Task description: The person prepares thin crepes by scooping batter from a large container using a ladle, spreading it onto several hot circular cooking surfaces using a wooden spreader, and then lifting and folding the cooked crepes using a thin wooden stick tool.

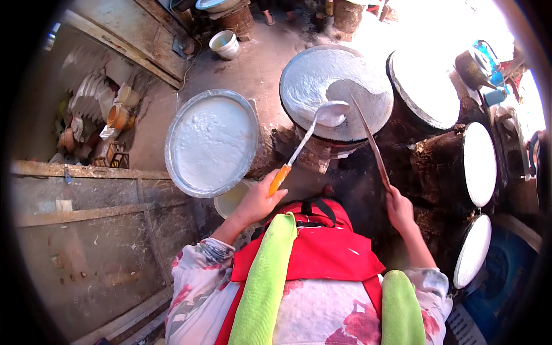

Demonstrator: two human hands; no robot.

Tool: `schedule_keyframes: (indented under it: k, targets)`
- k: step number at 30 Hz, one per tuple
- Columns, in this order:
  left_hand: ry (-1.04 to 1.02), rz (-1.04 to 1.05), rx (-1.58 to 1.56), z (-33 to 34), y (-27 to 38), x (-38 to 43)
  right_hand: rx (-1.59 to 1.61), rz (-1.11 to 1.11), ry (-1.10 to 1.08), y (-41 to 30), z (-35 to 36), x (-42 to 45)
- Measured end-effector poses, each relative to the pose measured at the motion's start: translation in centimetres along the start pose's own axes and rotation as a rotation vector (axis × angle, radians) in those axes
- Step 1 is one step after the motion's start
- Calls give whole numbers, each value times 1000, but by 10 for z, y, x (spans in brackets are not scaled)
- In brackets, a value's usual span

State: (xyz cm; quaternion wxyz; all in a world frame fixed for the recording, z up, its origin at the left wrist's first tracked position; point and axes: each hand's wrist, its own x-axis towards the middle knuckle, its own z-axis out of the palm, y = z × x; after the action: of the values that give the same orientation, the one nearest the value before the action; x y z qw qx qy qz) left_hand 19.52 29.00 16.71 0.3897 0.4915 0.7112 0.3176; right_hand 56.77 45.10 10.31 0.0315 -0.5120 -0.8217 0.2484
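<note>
A metal ladle [332, 114] with an orange handle is gripped in my left hand [258, 199]; its batter-coated bowl is over the near part of a round griddle [375, 110]. My right hand [401, 207] grips a long thin stick or blade [374, 146], its tip above the same griddle. White batter [315, 77] covers much of that surface, while a greyer, thinner patch lies at its right and near side. Left of the griddle stands a wide metal basin [169, 142] full of thick white batter [213, 140].
More round griddles [424, 92] stand at the right, several in a curved row, with a metal kettle [472, 67] behind. A white bucket [224, 45] is on the floor beyond the basin. Another person's feet [270, 18] show at the top. Wooden panels [95, 215] border the left.
</note>
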Motion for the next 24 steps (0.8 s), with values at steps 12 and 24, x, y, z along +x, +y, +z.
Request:
schedule_keyframes:
  k: [12, 24]
  targets:
    - [276, -99, -633, -41, -37, -28, 531, 124, 143, -133, 129, 54]
    - [183, -107, -683, -36, -33, -32, 496, 179, 225, -94, 115, 32]
